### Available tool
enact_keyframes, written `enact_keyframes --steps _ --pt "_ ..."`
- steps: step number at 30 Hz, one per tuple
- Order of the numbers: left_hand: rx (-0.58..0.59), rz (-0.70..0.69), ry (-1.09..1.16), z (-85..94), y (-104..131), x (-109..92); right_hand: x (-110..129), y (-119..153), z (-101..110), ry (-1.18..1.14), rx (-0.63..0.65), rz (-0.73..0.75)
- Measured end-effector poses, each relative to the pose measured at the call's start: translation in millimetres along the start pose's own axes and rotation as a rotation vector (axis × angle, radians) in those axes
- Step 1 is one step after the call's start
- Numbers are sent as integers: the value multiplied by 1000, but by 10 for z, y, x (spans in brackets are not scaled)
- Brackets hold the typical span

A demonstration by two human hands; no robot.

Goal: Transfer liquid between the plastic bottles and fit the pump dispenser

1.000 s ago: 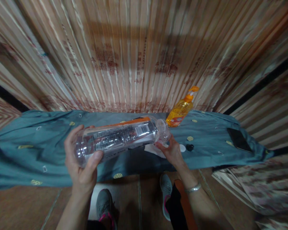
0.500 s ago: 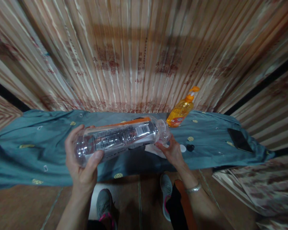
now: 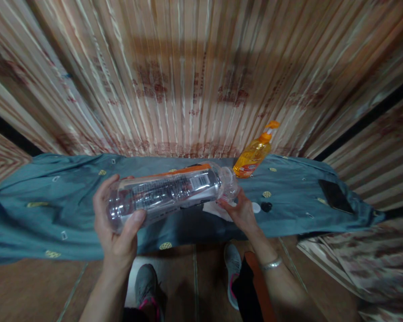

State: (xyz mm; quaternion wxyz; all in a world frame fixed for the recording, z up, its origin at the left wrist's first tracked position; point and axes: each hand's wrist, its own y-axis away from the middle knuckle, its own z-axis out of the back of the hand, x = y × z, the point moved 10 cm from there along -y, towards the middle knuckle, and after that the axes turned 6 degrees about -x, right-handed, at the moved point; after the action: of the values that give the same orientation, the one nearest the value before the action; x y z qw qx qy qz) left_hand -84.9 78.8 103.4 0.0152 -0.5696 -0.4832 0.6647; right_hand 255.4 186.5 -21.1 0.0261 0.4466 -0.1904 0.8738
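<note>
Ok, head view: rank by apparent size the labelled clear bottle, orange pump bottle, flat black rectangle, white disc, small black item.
1. Labelled clear bottle
2. Orange pump bottle
3. Flat black rectangle
White disc and small black item: smallest, too alike to rank.

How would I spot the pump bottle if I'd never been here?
Find the teal cloth below the striped curtain. On its far side, beyond the right hand, is the pump bottle. Unlike the large clear bottle, it holds yellow-orange liquid.
</note>
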Motion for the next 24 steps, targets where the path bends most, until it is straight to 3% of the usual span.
enact_keyframes --steps 18,24 --pt "-13 111 70 17 48 157 14 9 -2 11 14 6" --pt "1 93 41 28 40 159 -4 11 -8 14 21 -6"
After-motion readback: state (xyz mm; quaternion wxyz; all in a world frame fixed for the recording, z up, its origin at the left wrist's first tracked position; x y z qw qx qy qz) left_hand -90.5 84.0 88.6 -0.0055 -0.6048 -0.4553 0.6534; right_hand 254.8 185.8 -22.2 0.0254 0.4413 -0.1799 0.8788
